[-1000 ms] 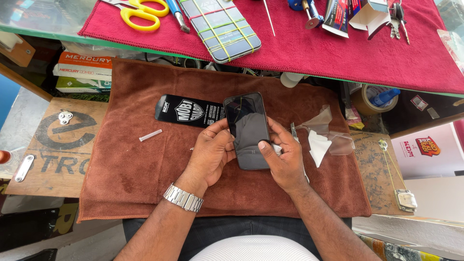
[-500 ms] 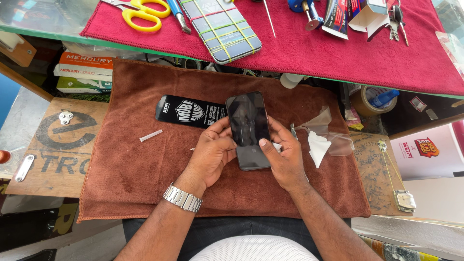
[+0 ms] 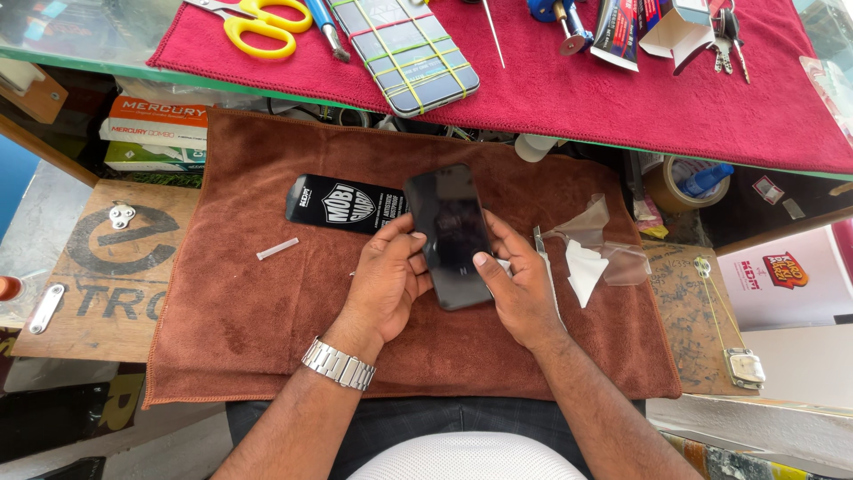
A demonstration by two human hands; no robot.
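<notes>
My left hand (image 3: 384, 280) and right hand (image 3: 518, 289) both grip the black glossy smartphone (image 3: 450, 233) by its edges, fingers curled, above the brown towel (image 3: 249, 311) on my lap.

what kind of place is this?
Likely a phone repair stall: both hands hold a black phone over a brown towel, with scissors and a rubber-banded phone above.

Black flat packet (image 3: 345, 204) lies beside dark, seemingly unlit phone screen (image 3: 451, 233).
</notes>
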